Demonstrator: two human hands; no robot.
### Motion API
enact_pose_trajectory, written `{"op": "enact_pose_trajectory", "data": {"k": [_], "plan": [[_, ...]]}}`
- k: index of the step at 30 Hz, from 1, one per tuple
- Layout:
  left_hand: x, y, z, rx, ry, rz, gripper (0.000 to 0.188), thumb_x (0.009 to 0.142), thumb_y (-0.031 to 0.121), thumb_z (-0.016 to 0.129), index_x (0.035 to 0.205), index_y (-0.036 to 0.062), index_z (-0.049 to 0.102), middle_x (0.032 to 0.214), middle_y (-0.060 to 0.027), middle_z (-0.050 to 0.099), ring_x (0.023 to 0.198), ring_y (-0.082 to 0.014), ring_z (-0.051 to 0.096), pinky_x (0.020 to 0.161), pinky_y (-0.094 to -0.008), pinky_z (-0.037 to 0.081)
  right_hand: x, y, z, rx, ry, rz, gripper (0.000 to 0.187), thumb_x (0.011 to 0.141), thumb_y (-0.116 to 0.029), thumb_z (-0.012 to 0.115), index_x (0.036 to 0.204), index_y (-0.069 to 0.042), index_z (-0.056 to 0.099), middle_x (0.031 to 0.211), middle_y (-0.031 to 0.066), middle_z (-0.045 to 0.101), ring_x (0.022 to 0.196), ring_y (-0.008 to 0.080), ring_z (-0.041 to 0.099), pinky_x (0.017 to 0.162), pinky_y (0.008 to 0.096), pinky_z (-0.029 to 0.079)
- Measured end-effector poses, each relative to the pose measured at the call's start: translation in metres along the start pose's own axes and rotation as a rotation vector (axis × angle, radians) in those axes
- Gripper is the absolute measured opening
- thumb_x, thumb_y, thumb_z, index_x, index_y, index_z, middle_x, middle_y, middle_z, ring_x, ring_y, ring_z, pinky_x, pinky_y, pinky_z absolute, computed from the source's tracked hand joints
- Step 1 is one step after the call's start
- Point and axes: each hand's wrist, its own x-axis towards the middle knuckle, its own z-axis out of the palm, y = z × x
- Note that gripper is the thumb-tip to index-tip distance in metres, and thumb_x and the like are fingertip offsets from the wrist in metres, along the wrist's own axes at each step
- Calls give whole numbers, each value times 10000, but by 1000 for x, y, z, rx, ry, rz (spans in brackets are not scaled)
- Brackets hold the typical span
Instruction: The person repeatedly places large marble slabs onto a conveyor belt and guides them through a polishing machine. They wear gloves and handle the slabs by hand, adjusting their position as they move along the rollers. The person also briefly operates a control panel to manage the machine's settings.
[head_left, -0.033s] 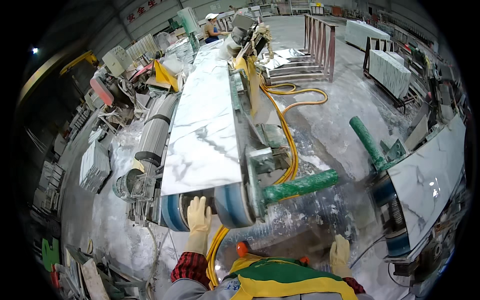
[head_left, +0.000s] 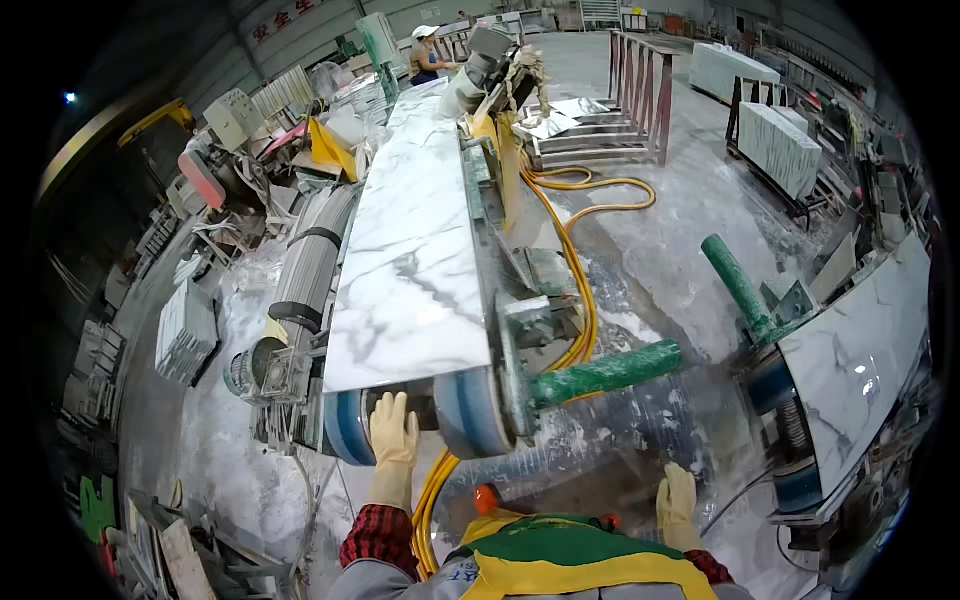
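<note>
My left hand (head_left: 394, 432), in a cream rubber glove, reaches over the near end of a belt conveyor, its fingers stretched out and holding nothing. It lies in front of the gap between the left blue belt (head_left: 347, 428) and the right blue belt (head_left: 472, 413); whether it touches them I cannot tell. Just beyond the fingertips is the near edge of a long white marble-look slab (head_left: 410, 300) with grey veins, lying flat along the conveyor. My right hand (head_left: 677, 502), gloved alike, hangs low at my right side, empty, with fingers loosely extended.
A green post (head_left: 605, 372) juts right from the conveyor frame. Yellow hoses (head_left: 585, 300) run along the floor beside it. At right, a second conveyor carries another veined slab (head_left: 860, 365). A person (head_left: 425, 55) in a white cap stands by the machine at the far end.
My left hand has shifted slightly left, nearer the left belt. My right hand stays low at my side. The view has moved a little.
</note>
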Motion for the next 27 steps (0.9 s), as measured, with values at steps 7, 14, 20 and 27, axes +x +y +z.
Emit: {"op": "enact_pose_trajectory", "data": {"k": [7, 14, 20, 27], "plan": [[23, -169, 33, 29, 1, -203, 495, 1012, 246, 711, 1455, 46, 618, 1513, -281, 590, 1399, -462, 538, 1168, -572, 415, 138, -236, 30, 177, 157, -403, 265, 939, -62, 633, 1189, 0, 696, 1191, 219, 707, 1110, 448, 643, 1013, 528, 495], [92, -218, 38, 1, -254, -164, 555, 1001, 372, 693, 1482, 119, 580, 1533, -167, 546, 1415, -377, 491, 1154, -544, 401, 234, -400, 81, 190, -60, -615, 402, 963, -160, 651, 1329, 4, 633, 1340, 245, 657, 1251, 445, 601, 1111, 525, 468], [101, -235, 76, 59, -145, -157, 598, 996, 421, 672, 1519, 149, 567, 1564, -204, 551, 1465, -429, 463, 1224, -626, 329, 274, -417, 146, -13, -112, -654, 562, 980, -331, 680, 1448, -28, 607, 1509, 242, 609, 1433, 415, 541, 1254, 505, 388], [109, -229, 58, 46, -146, -167, 546, 985, 394, 683, 1472, 161, 597, 1549, -191, 565, 1438, -404, 497, 1211, -611, 335, 322, -446, 160, -100, -202, -673, 670, 995, -421, 672, 1533, -41, 552, 1583, 237, 547, 1486, 405, 477, 1284, 497, 324]]}}
